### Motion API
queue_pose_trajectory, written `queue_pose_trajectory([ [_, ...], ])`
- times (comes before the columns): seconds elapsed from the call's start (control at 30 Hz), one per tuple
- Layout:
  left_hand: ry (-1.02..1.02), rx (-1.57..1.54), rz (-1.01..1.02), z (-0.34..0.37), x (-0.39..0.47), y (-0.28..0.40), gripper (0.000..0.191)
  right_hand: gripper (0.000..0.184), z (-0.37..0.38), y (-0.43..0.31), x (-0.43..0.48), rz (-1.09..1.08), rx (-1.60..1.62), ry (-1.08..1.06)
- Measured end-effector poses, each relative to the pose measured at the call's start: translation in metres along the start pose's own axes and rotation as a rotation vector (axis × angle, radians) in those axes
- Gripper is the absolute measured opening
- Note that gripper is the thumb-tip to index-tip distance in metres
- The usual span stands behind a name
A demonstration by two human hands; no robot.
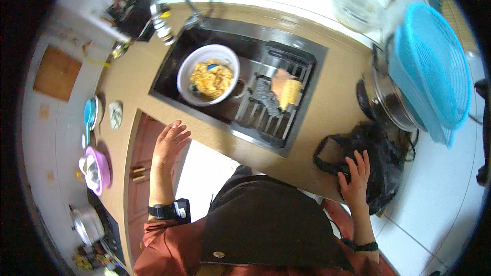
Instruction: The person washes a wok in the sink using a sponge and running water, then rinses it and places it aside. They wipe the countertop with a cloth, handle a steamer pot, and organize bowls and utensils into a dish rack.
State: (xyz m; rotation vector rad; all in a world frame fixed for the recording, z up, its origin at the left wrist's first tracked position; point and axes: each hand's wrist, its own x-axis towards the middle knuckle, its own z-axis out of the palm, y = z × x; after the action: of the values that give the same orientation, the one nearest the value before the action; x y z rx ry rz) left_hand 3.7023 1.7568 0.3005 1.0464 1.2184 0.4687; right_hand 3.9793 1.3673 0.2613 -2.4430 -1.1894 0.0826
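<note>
My left hand (172,142) is raised in front of the counter's inner edge, fingers apart and nothing in it. On the other side, my right hand (356,180) is spread over a black plastic bag (378,157); whether the fingertips touch it I cannot tell. Before me a dark sink (168,80) is set into the counter. A white basin (184,84) stands in its left part, with a yellowish food mass (213,80) and a small blue thing inside. Across the right part a slatted rack (276,124) carries a yellow sponge (290,94), a pinkish cloth (280,78) and a grey scrubbing cloth (266,96).
A faucet (191,5) rises behind the sink. Blue plastic baskets (433,65) lean over a metal pot (391,92) at the right. Leftward along the counter are a folded cloth (115,115), a purple basin (100,172) and a metal pot (88,224) on the stove.
</note>
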Motion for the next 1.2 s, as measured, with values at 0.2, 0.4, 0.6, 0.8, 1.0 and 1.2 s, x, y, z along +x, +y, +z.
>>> queue_pose_trajectory([
  [0.2, 0.065, -0.162, 0.057, -0.095, -0.009, -0.021, 0.037, 0.036, 0.037, -0.065, 0.010, -0.032, 0.078, -0.112],
  [0.4, 0.294, -0.344, 0.058, -0.240, -0.016, -0.075, 0.032, 0.032, 0.109, -0.159, 0.043, -0.199, -0.008, -0.319],
  [0.6, 0.477, -0.512, 0.079, -0.370, -0.022, -0.113, 0.034, 0.032, 0.168, -0.267, 0.076, -0.434, 0.051, -0.435],
  [0.8, 0.651, -0.663, 0.061, -0.440, -0.017, -0.139, 0.031, 0.037, 0.201, -0.347, 0.131, -0.683, -0.067, -0.490],
  [1.0, 0.759, -0.743, 0.024, -0.471, -0.021, -0.153, 0.035, 0.038, 0.266, -0.427, 0.194, -0.858, 0.066, -0.576],
  [1.2, 1.067, -0.739, 0.042, -0.505, -0.048, -0.146, 0.040, 0.041, 0.332, -0.535, 0.243, -0.910, 0.154, -0.755],
])
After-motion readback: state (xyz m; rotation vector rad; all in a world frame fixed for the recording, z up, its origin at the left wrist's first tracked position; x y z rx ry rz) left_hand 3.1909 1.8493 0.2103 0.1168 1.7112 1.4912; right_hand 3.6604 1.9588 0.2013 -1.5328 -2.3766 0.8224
